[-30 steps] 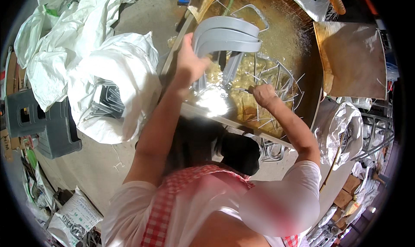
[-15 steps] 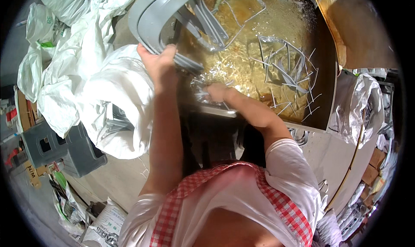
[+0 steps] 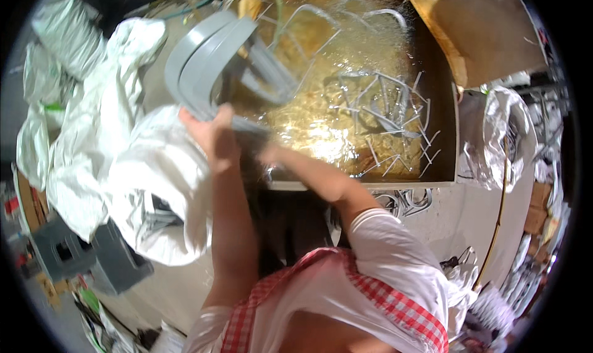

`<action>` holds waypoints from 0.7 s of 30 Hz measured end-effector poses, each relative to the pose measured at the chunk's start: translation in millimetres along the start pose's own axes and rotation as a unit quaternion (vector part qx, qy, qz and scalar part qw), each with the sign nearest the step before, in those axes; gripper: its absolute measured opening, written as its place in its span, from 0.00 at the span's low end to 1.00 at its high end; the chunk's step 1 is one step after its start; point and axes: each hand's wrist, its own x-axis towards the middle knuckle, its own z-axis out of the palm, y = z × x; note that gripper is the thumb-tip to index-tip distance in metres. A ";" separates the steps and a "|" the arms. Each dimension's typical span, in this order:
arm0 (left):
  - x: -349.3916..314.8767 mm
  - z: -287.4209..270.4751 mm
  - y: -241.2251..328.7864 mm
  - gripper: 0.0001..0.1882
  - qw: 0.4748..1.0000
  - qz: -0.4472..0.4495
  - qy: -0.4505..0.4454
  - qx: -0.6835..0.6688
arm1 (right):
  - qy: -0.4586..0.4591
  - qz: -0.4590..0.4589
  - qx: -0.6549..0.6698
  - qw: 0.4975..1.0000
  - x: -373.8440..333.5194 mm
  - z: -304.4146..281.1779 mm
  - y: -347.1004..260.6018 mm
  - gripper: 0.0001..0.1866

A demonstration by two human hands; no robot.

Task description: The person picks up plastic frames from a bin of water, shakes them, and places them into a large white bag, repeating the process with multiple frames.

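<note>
My left hand (image 3: 215, 133) is closed round the lower edge of a few nested grey curved plastic frames (image 3: 199, 62). They are held tilted over the left side of a tank (image 3: 377, 185) of yellowish water. My right hand (image 3: 270, 154) is beside their lower ends, near the tank's front-left corner. Motion blurs its fingers, so whether it grips them is hidden. Thin grey plastic strips and loops (image 3: 389, 106) lie in the water to the right. Another thin bent frame (image 3: 315, 13) is at the far side.
At my left stands an open white woven sack (image 3: 154, 186) with grey pieces inside. More white sacks (image 3: 80, 136) are behind it, and a dark grey plastic stool or crate (image 3: 92, 248) is near it. A brown board (image 3: 482, 38) leans at the tank's far right, above a clear plastic bag (image 3: 500, 136).
My right hand has left the water at the tank's front edge and moved left to the lower ends of the grey frames. The view has shifted; my left hand keeps its hold.
</note>
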 end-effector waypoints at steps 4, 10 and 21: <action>4.0 -18.5 2.6 0.30 0.998 0.029 -0.007 0.059 | -0.105 0.059 -0.016 0.993 -41.8 -61.3 -52.1 0.26; -22.4 22.1 -2.3 0.29 0.998 0.038 -0.021 0.051 | 0.215 0.221 0.101 0.946 -182.9 -152.5 22.4 0.24; -68.8 39.2 -41.9 0.32 0.963 0.008 -0.132 0.235 | 0.655 -0.245 0.335 0.632 -435.0 -251.7 5.5 0.22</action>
